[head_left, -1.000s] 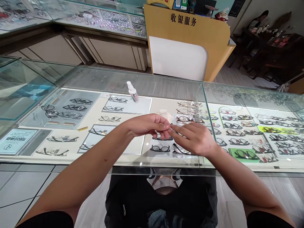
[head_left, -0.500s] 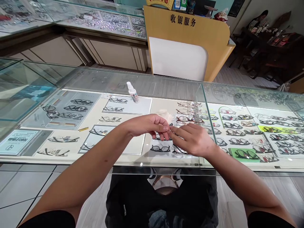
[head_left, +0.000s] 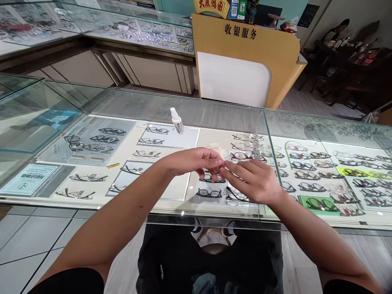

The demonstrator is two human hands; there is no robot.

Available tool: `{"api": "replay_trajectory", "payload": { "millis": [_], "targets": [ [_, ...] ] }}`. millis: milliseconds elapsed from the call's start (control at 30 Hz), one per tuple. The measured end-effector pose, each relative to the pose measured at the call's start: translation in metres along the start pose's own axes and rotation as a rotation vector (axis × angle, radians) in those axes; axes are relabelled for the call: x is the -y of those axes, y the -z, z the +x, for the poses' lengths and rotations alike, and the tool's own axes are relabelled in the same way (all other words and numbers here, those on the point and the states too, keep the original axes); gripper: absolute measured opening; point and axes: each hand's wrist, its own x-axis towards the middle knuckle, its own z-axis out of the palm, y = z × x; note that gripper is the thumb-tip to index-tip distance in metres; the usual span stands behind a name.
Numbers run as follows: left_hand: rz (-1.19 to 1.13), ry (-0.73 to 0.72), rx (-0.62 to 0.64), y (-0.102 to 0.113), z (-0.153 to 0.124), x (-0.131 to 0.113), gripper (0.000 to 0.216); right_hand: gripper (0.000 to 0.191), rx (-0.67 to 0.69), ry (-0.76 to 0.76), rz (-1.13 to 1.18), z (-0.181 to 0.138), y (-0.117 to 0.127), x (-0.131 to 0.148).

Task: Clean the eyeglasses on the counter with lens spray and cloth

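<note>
My left hand [head_left: 200,161] is bent at the wrist over the glass counter [head_left: 232,109], its thumb and forefinger pinched together. From the other side my right hand [head_left: 257,179] meets it, fingertips touching the left ones. Whatever the fingers hold is too small or hidden to make out. Just behind the hands lies a pale, crumpled cloth or tissue [head_left: 214,146], partly covered. Black-framed glasses [head_left: 209,192] are in the display below my fingers. A white spray bottle [head_left: 177,121] stands upright farther off to the left.
Rows of glasses fill the case to the right, some on a green card [head_left: 318,204]. A small yellow bar [head_left: 113,165] lies at left. Across the aisle are a wooden cashier desk [head_left: 245,41] and another display case [head_left: 147,38]. A person [head_left: 337,30] sits far right.
The view has shifted slightly, so the counter appears a little farther right. My hands keep their fingertips together over nearly the same spot, with small finger movements.
</note>
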Motion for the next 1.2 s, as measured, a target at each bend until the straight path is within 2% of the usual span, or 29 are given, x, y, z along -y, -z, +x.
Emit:
{"api": "replay_trajectory", "payload": {
  "millis": [267,333,400,433,500,600,700,800,900,1000,1100,1200],
  "targets": [
    [-0.034,-0.051,-0.084,-0.002,0.008,0.006,0.048,0.021,0.034,-0.007,0.014,0.000,0.002,-0.001],
    [-0.013,-0.084,-0.174,-0.002,0.008,0.005,0.046,0.019,0.017,-0.096,0.070,0.000,0.012,-0.009],
    [0.031,-0.155,-0.304,0.000,0.009,0.004,0.043,0.014,0.078,-0.286,0.205,-0.001,0.027,-0.019],
    [0.080,-0.195,-0.375,0.001,0.009,0.004,0.042,0.013,0.169,-0.396,0.299,-0.002,0.034,-0.024],
    [0.246,-0.252,-0.536,0.004,0.010,0.005,0.039,0.013,0.445,-0.533,0.459,-0.003,0.046,-0.032],
    [0.597,-0.235,-0.769,0.010,0.012,0.008,0.036,0.009,0.833,-0.586,0.504,-0.005,0.050,-0.033],
    [0.826,-0.157,-0.880,0.017,0.013,0.010,0.038,0.005,1.062,-0.628,0.460,-0.002,0.043,-0.025],
    [0.909,-0.091,-0.929,0.022,0.014,0.011,0.040,0.007,1.200,-0.639,0.444,0.003,0.037,-0.017],
    [0.948,-0.057,-0.947,0.023,0.015,0.010,0.038,0.010,1.228,-0.626,0.455,0.004,0.038,-0.016],
    [0.987,-0.037,-0.950,0.023,0.015,0.010,0.034,0.010,1.169,-0.596,0.536,0.001,0.045,-0.024],
    [1.011,-0.018,-0.969,0.022,0.015,0.011,0.030,0.011,1.050,-0.597,0.725,-0.005,0.057,-0.041],
    [0.992,-0.030,-1.023,0.023,0.016,0.014,0.025,0.019,0.848,-0.697,0.911,-0.013,0.064,-0.056]
  ]
}}
